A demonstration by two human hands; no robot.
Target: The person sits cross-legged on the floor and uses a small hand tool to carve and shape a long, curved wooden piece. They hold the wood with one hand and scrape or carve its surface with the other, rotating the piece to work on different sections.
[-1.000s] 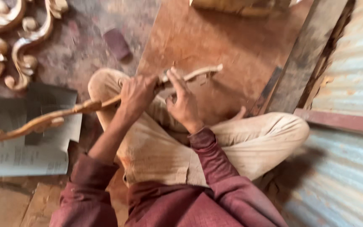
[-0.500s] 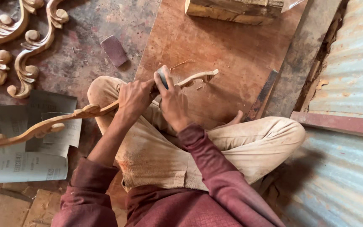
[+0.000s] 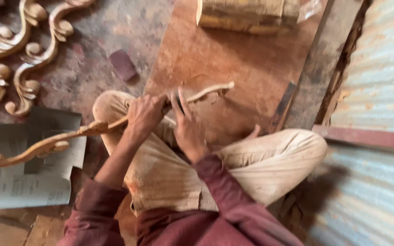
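Head view is filled, at its largest, by a reddish wooden board (image 3: 233, 59) lying on the floor, with a pale wood block (image 3: 247, 13) at its far end. Next in size, a long carved wooden scroll piece (image 3: 69, 136) is laid across the seated person's knee, its thin curved tip reaching over the board and its thick curled end passing over sheets of grey paper (image 3: 28, 182) to the left. Two finished-looking scroll carvings (image 3: 19, 50) are seen on the floor at upper left, and a small dark sanding block (image 3: 123, 64) lies apart from them.

The work is judged to be mid-way: the curls of the held piece are already shaped, yet its surface looks pale and dusty, and smoothing near the thin end seems left to be done.

The left hand (image 3: 144, 114) is wrapped around the piece, fingers curled fast about it. The right hand (image 3: 189, 130) is pressed against the piece just beside the left, fingers held together and stretched along it; a small dark scrap appears to be pinched under them, though blur prevents certainty.
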